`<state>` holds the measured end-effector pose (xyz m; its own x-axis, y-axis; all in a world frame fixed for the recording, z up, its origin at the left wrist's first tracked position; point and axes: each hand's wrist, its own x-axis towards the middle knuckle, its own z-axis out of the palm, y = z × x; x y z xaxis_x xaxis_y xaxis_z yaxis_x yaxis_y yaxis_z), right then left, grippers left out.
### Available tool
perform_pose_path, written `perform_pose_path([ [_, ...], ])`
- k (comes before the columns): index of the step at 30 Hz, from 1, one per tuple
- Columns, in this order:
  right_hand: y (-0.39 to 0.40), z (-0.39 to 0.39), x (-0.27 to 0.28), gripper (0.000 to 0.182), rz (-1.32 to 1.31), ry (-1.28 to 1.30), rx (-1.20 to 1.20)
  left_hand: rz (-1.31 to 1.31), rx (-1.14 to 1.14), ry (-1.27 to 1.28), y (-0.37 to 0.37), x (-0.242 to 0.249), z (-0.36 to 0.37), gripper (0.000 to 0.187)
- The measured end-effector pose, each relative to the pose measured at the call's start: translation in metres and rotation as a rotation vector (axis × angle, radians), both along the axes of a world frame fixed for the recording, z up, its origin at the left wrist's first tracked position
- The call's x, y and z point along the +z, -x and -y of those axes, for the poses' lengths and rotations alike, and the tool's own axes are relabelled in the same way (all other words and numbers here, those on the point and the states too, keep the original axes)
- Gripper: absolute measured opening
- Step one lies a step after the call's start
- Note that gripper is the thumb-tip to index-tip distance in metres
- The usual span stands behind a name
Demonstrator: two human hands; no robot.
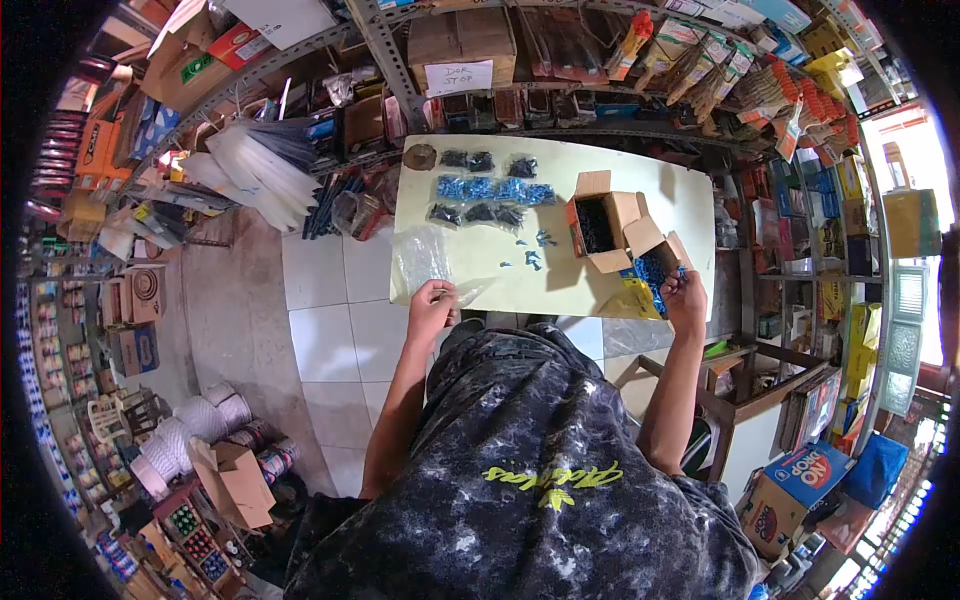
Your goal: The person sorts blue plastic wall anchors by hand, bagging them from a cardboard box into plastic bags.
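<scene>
My left hand (430, 308) is at the table's near left edge, its fingers pinched on a small clear plastic bag (478, 291). Just beyond it lies a larger clear plastic bag (420, 255). On the right, my right hand (686, 298) has its fingers closed together at the rim of an open carton of small blue pieces (650, 272), with a bit of blue showing at the fingertips. Several loose blue pieces (533, 260) lie mid-table. Behind them are rows of filled clear packets, some with blue pieces (495, 190), others with dark pieces (480, 214).
An open carton of dark pieces (595, 225) stands beside the blue one on the pale table (560, 290). A yellow packet (636, 298) lies by the near edge. A brown round object (420, 157) sits at the far left corner. Loaded metal shelves (385, 60) rise behind.
</scene>
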<state>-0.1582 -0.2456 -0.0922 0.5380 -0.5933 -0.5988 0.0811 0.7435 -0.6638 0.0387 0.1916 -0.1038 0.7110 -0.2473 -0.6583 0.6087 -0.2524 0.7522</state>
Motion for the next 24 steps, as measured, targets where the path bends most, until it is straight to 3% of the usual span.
perform_pose_path([
  [7, -0.017, -0.026, 0.024, 0.021, -0.014, -0.006, -0.004, 0.010, 0.010, 0.008, 0.005, -0.007, -0.008, 0.018],
  [10, -0.026, -0.051, 0.029, 0.021, 0.038, -0.002, 0.193, 0.016, 0.020, -0.007, 0.008, -0.002, -0.007, 0.018],
  [12, -0.034, -0.070, 0.028, 0.022, -0.061, 0.017, 0.529, 0.016, 0.023, -0.011, 0.010, -0.003, -0.006, 0.018],
  [14, -0.041, -0.098, 0.032, 0.021, -0.019, 0.011, 0.665, 0.017, 0.028, -0.014, 0.011, -0.005, -0.006, 0.018],
  [19, -0.059, -0.144, -0.067, 0.018, -0.161, 0.218, 0.796, 0.018, 0.026, 0.000, 0.013, -0.004, -0.005, 0.017],
  [21, -0.072, -0.152, -0.087, 0.023, -0.379, 0.597, 0.799, 0.023, 0.026, 0.015, 0.013, -0.004, -0.005, 0.017],
  [22, -0.079, -0.158, -0.080, 0.023, -0.375, 0.595, 0.799, 0.026, 0.025, 0.031, 0.013, -0.003, -0.005, 0.017],
  [24, -0.094, -0.165, -0.063, 0.033, -0.503, 1.124, 0.828, 0.033, 0.032, 0.024, 0.014, 0.001, -0.006, 0.017],
])
